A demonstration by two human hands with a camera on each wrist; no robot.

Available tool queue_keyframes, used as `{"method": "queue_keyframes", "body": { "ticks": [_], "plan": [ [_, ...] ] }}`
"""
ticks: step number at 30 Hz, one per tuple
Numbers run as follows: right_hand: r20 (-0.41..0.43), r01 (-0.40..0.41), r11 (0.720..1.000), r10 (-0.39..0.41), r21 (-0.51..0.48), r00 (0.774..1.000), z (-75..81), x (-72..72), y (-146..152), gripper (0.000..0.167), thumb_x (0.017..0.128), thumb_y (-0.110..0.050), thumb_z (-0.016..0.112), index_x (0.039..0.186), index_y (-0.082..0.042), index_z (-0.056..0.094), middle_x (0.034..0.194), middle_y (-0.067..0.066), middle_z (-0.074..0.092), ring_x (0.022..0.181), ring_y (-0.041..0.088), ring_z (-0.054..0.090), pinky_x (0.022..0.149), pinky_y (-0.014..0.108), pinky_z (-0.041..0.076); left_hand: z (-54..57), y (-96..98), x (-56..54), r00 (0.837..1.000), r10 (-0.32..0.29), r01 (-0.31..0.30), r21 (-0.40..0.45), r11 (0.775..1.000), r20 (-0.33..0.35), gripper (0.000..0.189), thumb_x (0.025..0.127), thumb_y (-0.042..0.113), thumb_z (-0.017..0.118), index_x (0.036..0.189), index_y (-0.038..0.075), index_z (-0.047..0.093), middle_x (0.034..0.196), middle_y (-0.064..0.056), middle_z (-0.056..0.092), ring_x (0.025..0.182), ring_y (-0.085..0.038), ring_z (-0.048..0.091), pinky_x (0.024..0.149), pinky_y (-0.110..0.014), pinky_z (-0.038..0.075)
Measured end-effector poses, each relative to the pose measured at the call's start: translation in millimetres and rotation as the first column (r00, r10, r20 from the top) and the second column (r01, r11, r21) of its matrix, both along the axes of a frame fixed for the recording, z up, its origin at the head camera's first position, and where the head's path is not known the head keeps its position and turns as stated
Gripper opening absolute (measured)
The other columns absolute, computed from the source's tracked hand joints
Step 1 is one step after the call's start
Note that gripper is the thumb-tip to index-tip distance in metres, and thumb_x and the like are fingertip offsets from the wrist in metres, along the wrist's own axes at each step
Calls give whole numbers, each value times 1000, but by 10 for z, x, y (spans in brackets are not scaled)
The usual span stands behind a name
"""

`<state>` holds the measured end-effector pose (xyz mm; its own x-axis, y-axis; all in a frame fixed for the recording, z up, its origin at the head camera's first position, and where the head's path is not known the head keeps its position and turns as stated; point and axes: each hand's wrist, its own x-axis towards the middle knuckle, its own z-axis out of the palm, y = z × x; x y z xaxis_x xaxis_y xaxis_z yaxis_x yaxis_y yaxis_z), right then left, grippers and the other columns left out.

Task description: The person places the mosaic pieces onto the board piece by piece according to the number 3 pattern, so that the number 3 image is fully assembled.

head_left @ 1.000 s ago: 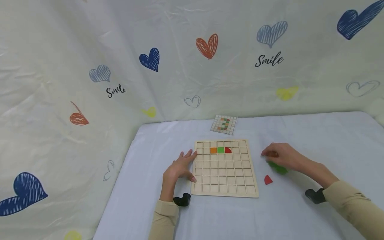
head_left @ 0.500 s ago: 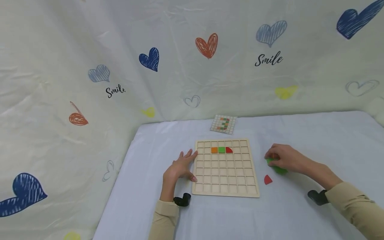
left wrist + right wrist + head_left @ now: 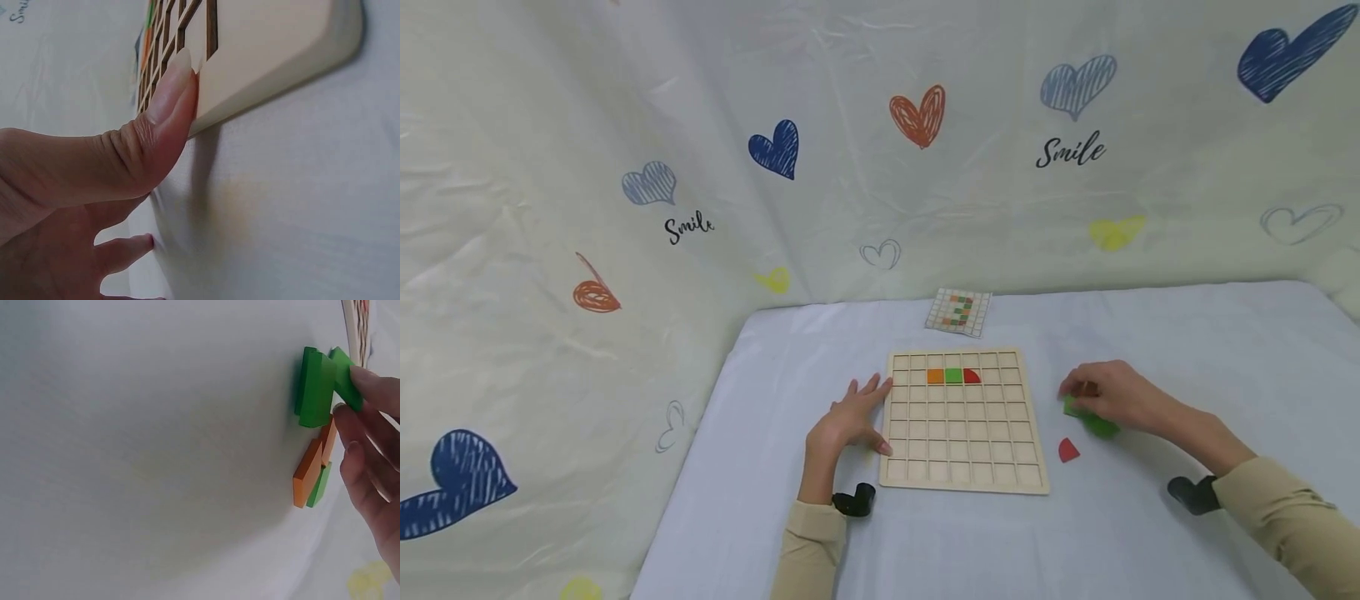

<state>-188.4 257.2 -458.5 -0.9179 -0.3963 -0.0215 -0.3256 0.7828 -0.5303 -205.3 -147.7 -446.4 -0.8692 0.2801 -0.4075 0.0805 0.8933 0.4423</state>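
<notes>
So a second ago the right hand's (image 3: 1108,393) fingertips sat a touch further left, with the green pieces (image 3: 1099,427) just a blob under it. Now the hand is slightly to the right, and a separate green tile (image 3: 345,378) pokes out under the fingers, pinched. Compared with half a second ago, that tile's a smidge further left too. Also, the wooden board (image 3: 960,451) looks nudged a hair closer to the loose red piece (image 3: 1068,450), tbh barely noticeable.
</notes>
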Motion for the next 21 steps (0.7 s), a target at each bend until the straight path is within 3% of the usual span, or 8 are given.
{"method": "queue_keyframes", "body": {
  "ticks": [10, 21],
  "plan": [
    [-24, 22, 999, -23, -35, 999, 37, 19, -7, 17, 86, -6, 78, 102, -9, 78, 89, -7, 73, 77, 8, 61, 67, 23, 54, 16, -12, 10, 1000, -1, 1, -4, 1000, -2, 114, 69, 18, 95, 164, 22, 31, 173, -3, 19, 160, -37, 6, 123, -69, 16],
    [67, 60, 991, -52, -119, 996, 86, 11, -87, 29, 86, -8, 78, 114, -3, 76, 103, 2, 77, 85, 11, 67, 74, 20, 56, 18, -4, 15, 1000, 3, -3, 15, 1000, -4, 113, 70, 15, 94, 163, 22, 31, 173, -3, 19, 160, -37, 6, 123, -69, 14]
  ]
}}
